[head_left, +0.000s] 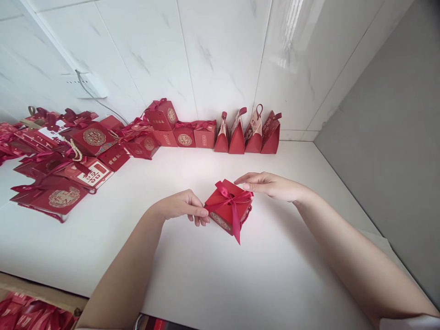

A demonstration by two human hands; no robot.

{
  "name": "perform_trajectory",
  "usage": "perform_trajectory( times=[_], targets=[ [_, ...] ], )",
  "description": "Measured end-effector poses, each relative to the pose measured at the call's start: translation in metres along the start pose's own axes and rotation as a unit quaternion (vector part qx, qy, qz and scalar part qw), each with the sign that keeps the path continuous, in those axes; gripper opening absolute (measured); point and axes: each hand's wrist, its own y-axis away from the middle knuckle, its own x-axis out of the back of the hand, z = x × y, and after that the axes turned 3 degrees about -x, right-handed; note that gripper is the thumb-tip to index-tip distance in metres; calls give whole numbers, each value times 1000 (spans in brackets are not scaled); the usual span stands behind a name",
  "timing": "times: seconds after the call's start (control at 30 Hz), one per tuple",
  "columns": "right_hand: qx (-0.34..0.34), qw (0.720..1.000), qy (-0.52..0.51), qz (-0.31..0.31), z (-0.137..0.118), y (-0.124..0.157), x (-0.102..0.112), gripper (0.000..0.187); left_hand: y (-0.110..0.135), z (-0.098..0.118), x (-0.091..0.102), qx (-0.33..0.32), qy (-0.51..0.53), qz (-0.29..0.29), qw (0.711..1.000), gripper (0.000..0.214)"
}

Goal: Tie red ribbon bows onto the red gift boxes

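A red gift box (220, 199) with a dark-pink satin ribbon bow (231, 199) on top rests on the white table, turned with a corner towards me. On its front side is a gold round pattern, and a twisted red cord (246, 215) shows at its right side. My left hand (187, 208) pinches the box's left corner between thumb and bent fingers. At the far right corner, my right hand (266, 185) has its thumb near the top edge and its fingers behind, holding the box lightly. The fingertips of my right hand are partly hidden.
Several red gift boxes (185, 137) line the tiled wall, with several triangular handled boxes (236, 140) to their right. A larger pile of boxes (68, 195) covers the table's left. More red boxes (30, 314) lie in a carton at lower left. A grey panel (388, 137) borders the right.
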Motion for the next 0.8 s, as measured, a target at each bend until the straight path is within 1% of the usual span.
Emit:
perform_trajectory(
  times=[0.13, 0.2, 0.27, 0.33, 0.4, 0.5, 0.6, 0.7, 0.8],
  targets=[
    [-3, 1000, 10, 1, 1, -2, -1, 55, 0, -2, -1, -2, -2, -19, 1000, 26],
    [0, 1000, 9, -2, 1, -2, -2, 55, 1, -3, -1, -15, 6, -38, 999, 25],
    [2, 1000, 6, -1, 0, -1, -3, 54, 3, -2, -1, -32, 16, -59, 998, 25],
    [2, 1000, 1, 0, -2, 1, -4, 51, 6, 2, -2, -35, 7, -67, 997, 27],
    [1, 1000, -2, -3, -5, 3, -5, 47, 10, 8, -5, -23, -23, -55, 998, 32],
    [11, 1000, -1, -6, -8, 5, -10, 40, 13, 17, -12, -10, -49, -7, 999, 42],
    [43, 999, 1, 17, -10, 5, -15, 37, 12, 23, -19, -9, -52, 25, 998, 47],
    [61, 998, 7, 30, -10, 4, -18, 37, 8, 22, -22, -11, -48, 33, 998, 47],
    [54, 998, 15, 33, -8, 3, -19, 39, 4, 18, -20, -16, -37, 27, 999, 45]
  ],
)
